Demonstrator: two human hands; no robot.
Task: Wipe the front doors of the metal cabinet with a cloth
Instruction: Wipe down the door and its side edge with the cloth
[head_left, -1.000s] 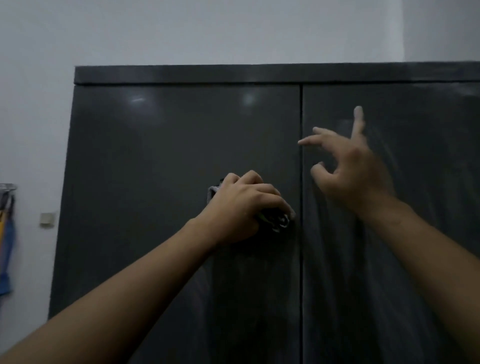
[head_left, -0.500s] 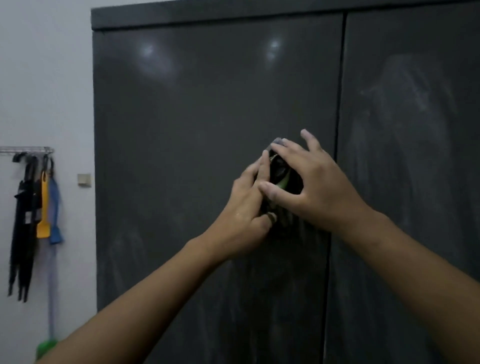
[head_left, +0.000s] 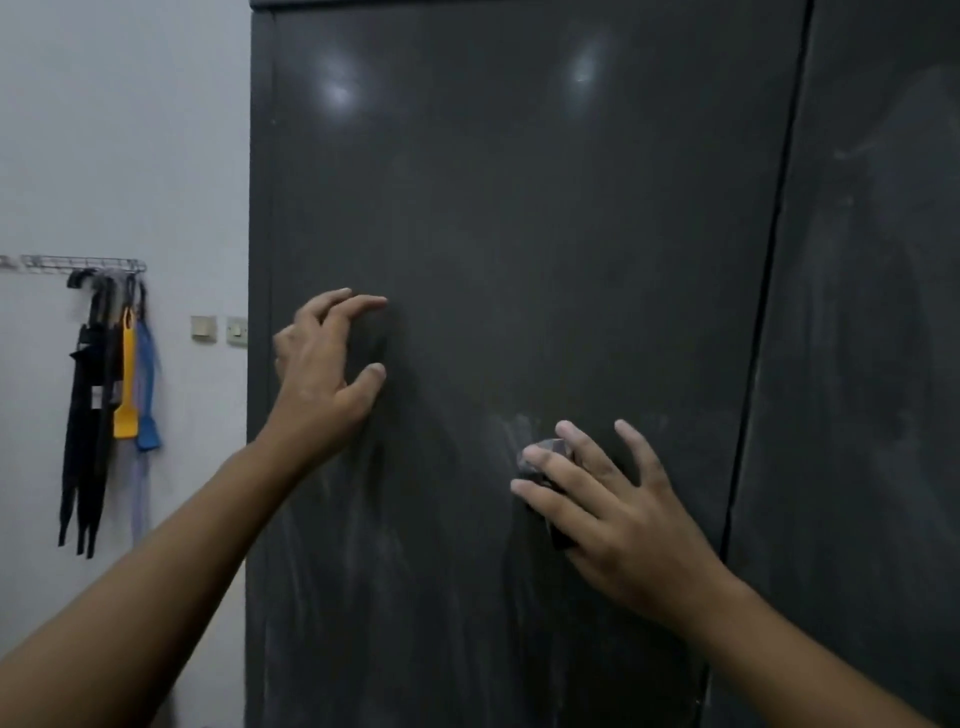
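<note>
The dark grey metal cabinet fills most of the view, its left door (head_left: 519, 234) streaked with pale smears and its right door (head_left: 872, 312) past the vertical seam. My right hand (head_left: 608, 504) presses a small dark cloth (head_left: 543, 452) flat against the lower part of the left door, fingers spread over it; only a grey edge of the cloth shows. My left hand (head_left: 324, 369) hovers near the door's left edge with curled fingers and holds nothing.
On the white wall to the left, a metal rail (head_left: 78, 262) carries black straps (head_left: 85, 415), a yellow tool (head_left: 124, 384) and a blue tool (head_left: 147, 389). Two wall switches (head_left: 218, 328) sit beside the cabinet's left side.
The cloth passed from my left hand to my right hand. The left hand moved off to the left; the right hand went down on the left door with the cloth. The view shifted left.
</note>
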